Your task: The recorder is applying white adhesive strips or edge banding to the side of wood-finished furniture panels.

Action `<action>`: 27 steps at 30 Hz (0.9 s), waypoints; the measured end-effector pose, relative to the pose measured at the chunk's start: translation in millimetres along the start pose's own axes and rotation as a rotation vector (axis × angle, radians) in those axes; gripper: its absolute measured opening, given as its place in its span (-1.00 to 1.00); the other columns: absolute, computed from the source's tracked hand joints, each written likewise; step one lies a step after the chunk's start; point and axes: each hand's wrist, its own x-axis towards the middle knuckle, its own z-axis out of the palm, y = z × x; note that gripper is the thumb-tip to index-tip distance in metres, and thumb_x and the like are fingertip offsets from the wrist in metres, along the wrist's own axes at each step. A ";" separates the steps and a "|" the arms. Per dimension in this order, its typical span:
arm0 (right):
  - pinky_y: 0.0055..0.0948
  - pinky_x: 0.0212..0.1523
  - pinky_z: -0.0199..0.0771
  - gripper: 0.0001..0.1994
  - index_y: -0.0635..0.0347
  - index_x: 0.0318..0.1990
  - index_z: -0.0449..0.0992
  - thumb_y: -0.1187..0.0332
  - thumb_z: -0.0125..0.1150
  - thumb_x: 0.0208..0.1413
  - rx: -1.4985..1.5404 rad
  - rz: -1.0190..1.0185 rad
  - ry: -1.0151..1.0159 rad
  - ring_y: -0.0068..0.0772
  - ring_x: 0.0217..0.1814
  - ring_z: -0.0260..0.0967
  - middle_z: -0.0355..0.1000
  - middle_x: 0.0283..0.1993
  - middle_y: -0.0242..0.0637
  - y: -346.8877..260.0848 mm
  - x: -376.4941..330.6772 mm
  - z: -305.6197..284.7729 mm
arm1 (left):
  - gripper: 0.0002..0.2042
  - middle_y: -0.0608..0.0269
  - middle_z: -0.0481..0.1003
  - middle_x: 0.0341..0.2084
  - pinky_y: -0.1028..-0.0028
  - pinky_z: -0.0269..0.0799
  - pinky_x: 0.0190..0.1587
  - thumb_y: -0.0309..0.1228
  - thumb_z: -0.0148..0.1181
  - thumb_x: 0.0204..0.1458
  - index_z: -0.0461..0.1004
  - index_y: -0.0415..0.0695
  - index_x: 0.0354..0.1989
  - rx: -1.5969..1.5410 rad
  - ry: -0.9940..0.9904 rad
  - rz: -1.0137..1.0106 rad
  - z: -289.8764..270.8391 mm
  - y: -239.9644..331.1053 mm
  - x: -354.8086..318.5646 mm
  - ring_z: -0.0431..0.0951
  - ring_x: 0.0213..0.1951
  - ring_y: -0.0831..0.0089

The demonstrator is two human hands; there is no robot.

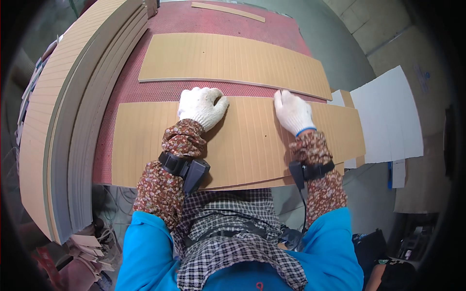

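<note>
Right in front of me a tan grooved wooden board (242, 150) lies lengthwise across the table, with the edge of another board showing under its near side. My left hand (200, 106), in a white knitted glove, rests over its far edge with the fingers curled down and hidden at the tips. Farther right, my right hand (293, 111) is also gloved and closed at the same edge, its fingertips bent over it. Beyond both hands lies a second tan board (233, 63), apart from the near one.
A tall stack of similar boards (73, 97) stands along the left side. The table has a red textured top (126, 92), with a thin wooden strip (228, 11) at its far end. White sheet material (388, 116) sticks out at the right. Offcuts (90, 247) lie low at left.
</note>
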 end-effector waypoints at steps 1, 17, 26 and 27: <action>0.11 -0.13 0.64 -0.55 0.27 -0.11 0.56 0.09 -0.18 0.47 -0.002 0.064 -0.024 0.16 -0.16 0.65 0.63 -0.26 0.15 -1.5 -12.1 -0.3 | -0.68 0.10 0.70 -0.32 0.12 0.52 0.00 -0.10 0.18 0.15 0.74 -0.06 -0.25 -0.005 -0.021 -0.007 0.1 -0.3 0.7 0.68 -0.17 0.08; -0.09 -0.62 0.44 -0.69 0.18 -0.35 0.44 0.19 0.09 0.44 0.108 0.168 0.076 0.00 -0.65 0.50 0.43 -0.69 -0.08 -25.2 -233.6 -7.4 | -0.65 0.08 0.70 -0.30 0.13 0.54 0.00 -0.07 0.16 0.16 0.74 -0.06 -0.23 0.023 -0.023 0.016 4.0 -5.5 2.1 0.70 -0.18 0.06; -0.08 -0.61 0.45 -0.71 0.15 -0.37 0.42 0.22 0.11 0.42 0.137 0.100 0.067 0.01 -0.65 0.49 0.41 -0.70 -0.08 -35.3 -221.6 -13.5 | -0.66 0.07 0.70 -0.31 0.11 0.52 0.01 -0.08 0.16 0.16 0.74 -0.06 -0.23 0.020 -0.045 -0.007 1.0 -2.2 1.8 0.69 -0.18 0.06; -0.08 -0.61 0.45 -0.71 0.15 -0.37 0.42 0.22 0.11 0.42 0.137 0.100 0.063 0.01 -0.65 0.49 0.41 -0.70 -0.08 -33.7 -215.4 -13.0 | -0.66 0.07 0.70 -0.31 0.11 0.52 0.01 -0.08 0.16 0.16 0.74 -0.06 -0.23 0.019 -0.048 -0.010 1.4 -2.3 1.9 0.69 -0.18 0.06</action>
